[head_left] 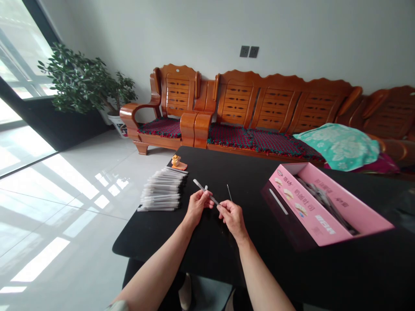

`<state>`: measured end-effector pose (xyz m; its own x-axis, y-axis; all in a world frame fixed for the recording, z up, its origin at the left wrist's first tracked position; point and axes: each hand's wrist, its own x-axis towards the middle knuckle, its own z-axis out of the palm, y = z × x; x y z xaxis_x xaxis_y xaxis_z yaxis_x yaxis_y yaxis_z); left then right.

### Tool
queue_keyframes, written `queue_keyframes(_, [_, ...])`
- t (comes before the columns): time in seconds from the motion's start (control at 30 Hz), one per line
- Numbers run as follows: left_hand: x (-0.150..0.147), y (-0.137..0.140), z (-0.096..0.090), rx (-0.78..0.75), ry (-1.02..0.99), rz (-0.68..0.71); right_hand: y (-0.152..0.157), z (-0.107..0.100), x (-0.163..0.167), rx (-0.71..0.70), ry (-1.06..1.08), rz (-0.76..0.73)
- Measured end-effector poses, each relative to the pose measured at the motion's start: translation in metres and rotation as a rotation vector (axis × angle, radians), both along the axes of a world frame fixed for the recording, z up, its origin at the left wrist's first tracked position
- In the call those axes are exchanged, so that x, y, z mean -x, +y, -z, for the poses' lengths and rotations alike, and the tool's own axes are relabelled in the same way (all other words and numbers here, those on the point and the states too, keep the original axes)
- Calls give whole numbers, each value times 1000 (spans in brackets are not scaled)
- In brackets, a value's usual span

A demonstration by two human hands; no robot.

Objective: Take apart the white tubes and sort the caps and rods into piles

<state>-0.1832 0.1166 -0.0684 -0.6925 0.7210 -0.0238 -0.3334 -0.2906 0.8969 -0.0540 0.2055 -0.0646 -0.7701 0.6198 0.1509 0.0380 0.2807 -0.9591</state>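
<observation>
Above the black table, a slim pen (199,185), pale at its far end and grey toward the near end, slants between my two hands. My left hand (198,206) pinches it around the middle, thumb on top. A small pale tip pokes up beside that thumb; what it belongs to is hidden. The fingertips of my right hand (232,217) close on the pen's near end. Just beyond the right hand lies a thin dark rod with a light tip (228,190), like a pen refill. Left of my hands, several whitish pens (162,190) lie side by side in a stack.
A pink cardboard box (301,207) holding dark slender pieces stands on the table (207,166) at right. One white stick (278,201) lies beside it. A small orange figurine (176,160) sits behind the pens. Beyond the table stands a wooden sofa (240,97).
</observation>
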Motion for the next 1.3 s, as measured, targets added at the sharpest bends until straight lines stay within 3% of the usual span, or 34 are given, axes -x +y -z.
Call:
queue_keyframes(0.2, [1, 1, 1, 3, -3, -13, 0, -1, -1, -116, 29, -10])
queue_keyframes(0.4, [2, 1, 5, 3, -2, -22, 0, 0, 1, -58, 24, 40])
queue_keyframes(0.53, [3, 2, 7, 2, 3, -21, 1, 1, 1, -164, 22, 4])
queue_keyframes(0.7, [3, 2, 5, 4, 0, -24, 0, 2, 1, -98, 1, 40])
queue_keyframes(0.9, [2, 2, 5, 15, 7, -30, -1, 2, 0, -218, -14, 19])
queue_keyframes(1.3, [-3, 3, 4, 81, 47, -109, -3, 8, 2, -448, -104, 195])
